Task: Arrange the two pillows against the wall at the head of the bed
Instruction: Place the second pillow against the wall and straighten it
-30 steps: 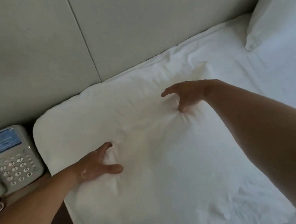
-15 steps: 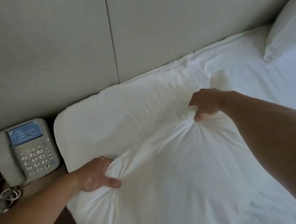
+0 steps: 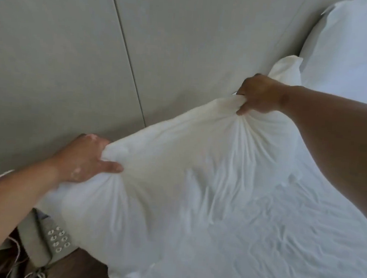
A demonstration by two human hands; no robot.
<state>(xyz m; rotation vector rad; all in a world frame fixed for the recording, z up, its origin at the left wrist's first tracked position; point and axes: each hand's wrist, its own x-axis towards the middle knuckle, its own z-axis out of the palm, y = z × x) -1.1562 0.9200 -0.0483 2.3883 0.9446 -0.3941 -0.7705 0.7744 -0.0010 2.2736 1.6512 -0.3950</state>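
Note:
A white pillow (image 3: 176,171) is lifted off the bed (image 3: 279,243), its top edge raised toward the grey padded wall (image 3: 185,41). My left hand (image 3: 85,160) clutches a bunch of its fabric at the left end. My right hand (image 3: 259,94) clutches the fabric at its upper right end. The pillow's lower edge hangs down over the bed's left corner. A second white pillow (image 3: 345,46) leans against the wall at the far right, partly cut off by the frame.
A grey desk telephone (image 3: 47,244) with a keypad and cords sits on a dark wooden nightstand (image 3: 82,270) at the lower left, partly covered by the pillow and my left arm. The white sheet is wrinkled.
Both hands closed on the pillow, which lay flat, and raised it up toward the wall. The pillow now covers part of the telephone.

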